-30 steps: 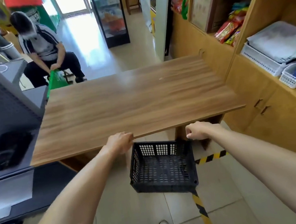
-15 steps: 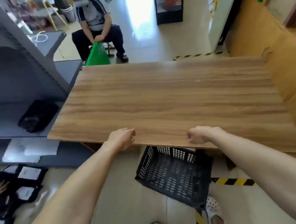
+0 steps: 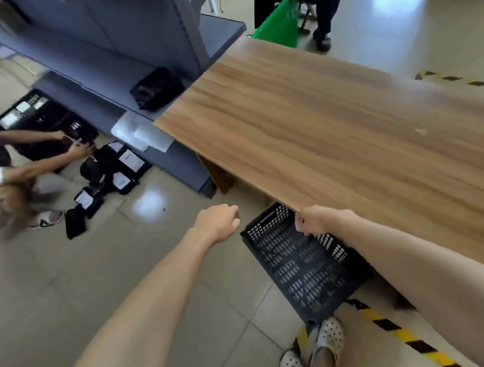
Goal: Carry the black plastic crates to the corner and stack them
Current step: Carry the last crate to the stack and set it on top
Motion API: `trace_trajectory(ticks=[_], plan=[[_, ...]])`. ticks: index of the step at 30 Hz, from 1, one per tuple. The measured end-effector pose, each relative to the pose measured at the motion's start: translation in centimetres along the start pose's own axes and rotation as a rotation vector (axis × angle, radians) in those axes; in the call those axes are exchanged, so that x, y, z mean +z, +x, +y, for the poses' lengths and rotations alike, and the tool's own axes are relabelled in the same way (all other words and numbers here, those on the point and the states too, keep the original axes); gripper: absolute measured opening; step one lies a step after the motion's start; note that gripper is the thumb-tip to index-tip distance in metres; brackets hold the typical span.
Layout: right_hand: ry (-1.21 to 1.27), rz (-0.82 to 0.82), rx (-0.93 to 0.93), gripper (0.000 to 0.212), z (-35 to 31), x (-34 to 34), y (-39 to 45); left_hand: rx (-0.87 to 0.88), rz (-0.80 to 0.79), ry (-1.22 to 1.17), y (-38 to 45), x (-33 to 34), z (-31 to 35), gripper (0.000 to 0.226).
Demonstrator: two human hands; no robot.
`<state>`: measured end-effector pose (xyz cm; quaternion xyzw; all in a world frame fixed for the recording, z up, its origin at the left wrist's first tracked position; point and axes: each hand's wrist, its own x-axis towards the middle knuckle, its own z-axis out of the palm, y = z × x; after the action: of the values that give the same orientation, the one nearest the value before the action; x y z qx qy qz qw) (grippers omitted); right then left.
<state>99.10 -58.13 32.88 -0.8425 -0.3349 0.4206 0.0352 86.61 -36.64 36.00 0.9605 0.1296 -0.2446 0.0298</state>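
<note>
One black perforated crate [image 3: 303,264] hangs between the two hands, tilted, with its open side turned toward the camera, below the near edge of the wooden table [image 3: 350,126] and just above the person's white spotted shoes [image 3: 325,338]. The right hand [image 3: 316,219] is curled over the crate's upper rim, fingers wrapped down out of sight behind the knuckles. The left hand [image 3: 219,221] is clenched in a loose fist beside the crate's left corner; whether its fingers actually hook the rim there I cannot tell. The step looks like the carry toward the stacking corner, which is not clearly in view. To do it well, both sets of fingers should sit under opposite rims so the crate levels out, and its far edge should clear the tabletop just above the knuckles. People crouch by the grey shelving [image 3: 112,46] well to the left of the fingers, so the path should keep clear of them.
</note>
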Motion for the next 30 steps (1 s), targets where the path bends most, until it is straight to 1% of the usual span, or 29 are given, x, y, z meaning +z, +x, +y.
trace_trajectory(ticks=[1, 4, 8, 10, 13, 17, 21, 24, 28, 30], plan=[[-0.017, -0.019, -0.017, 0.026, -0.6, 1.0, 0.4, -0.012, 0.01, -0.019, -0.8, 0.6, 0.0, 0.029], [-0.097, -0.155, -0.054, 0.022, -1.6, 3.6, 0.9, -0.047, 0.071, -0.074, -2.7, 2.7, 0.0, 0.032], [-0.176, -0.205, -0.065, 0.018, -1.3, 6.7, 0.7, -0.076, 0.067, -0.111, -5.1, 6.2, 0.2, 0.035], [-0.184, -0.228, -0.047, 0.019, -0.4, 8.6, 0.4, -0.096, 0.052, -0.127, -5.7, 8.4, 0.8, 0.036], [-0.212, -0.256, -0.025, 0.024, 1.9, 10.8, 0.7, -0.18, 0.029, -0.16, -6.0, 11.4, 2.0, 0.038], [-0.225, -0.292, -0.003, 0.019, 6.0, 13.0, 1.5, -0.25, 0.015, -0.249, -5.9, 15.1, 4.0, 0.038], [-0.191, -0.251, 0.015, 0.025, 8.9, 14.6, 4.6, -0.357, 0.009, -0.319, -3.6, 18.9, 5.3, 0.039], [-0.179, -0.215, 0.016, 0.02, 10.6, 15.9, 7.5, -0.451, -0.007, -0.359, -1.4, 21.3, 6.5, 0.036], [-0.115, -0.137, 0.057, 0.024, 13.0, 18.7, 12.2, -0.561, -0.033, -0.492, 2.5, 25.4, 7.8, 0.036], [-0.066, -0.08, 0.117, 0.028, 13.9, 20.6, 14.6, -0.586, -0.071, -0.582, 4.2, 28.1, 8.5, 0.034]])
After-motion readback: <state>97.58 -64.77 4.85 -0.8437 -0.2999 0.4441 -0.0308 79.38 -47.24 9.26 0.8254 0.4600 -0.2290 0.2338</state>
